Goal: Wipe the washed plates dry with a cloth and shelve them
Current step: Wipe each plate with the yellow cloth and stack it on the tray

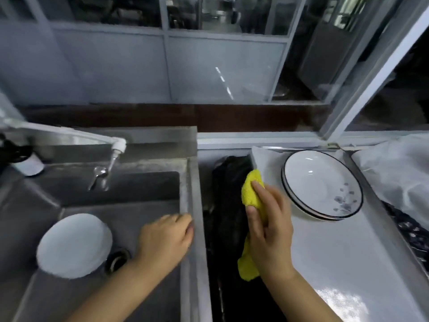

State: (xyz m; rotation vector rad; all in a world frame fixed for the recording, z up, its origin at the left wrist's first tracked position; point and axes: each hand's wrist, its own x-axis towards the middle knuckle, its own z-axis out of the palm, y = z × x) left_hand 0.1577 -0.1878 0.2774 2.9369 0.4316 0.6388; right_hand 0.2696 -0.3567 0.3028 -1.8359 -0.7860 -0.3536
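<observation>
Fingers [255, 219] of rt hand [269, 228] pinch nubby yellow cloth [251, 189] nr round plates [322, 184].

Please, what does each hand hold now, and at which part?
The right hand holds the yellow cloth, its grip around the bunched middle; both ends hang free. The left hand holds nothing and rests at the sink edge.

Single head-worn wide-angle view, close above sink [185, 201] and counter [336, 252], facing forward and down.
</observation>
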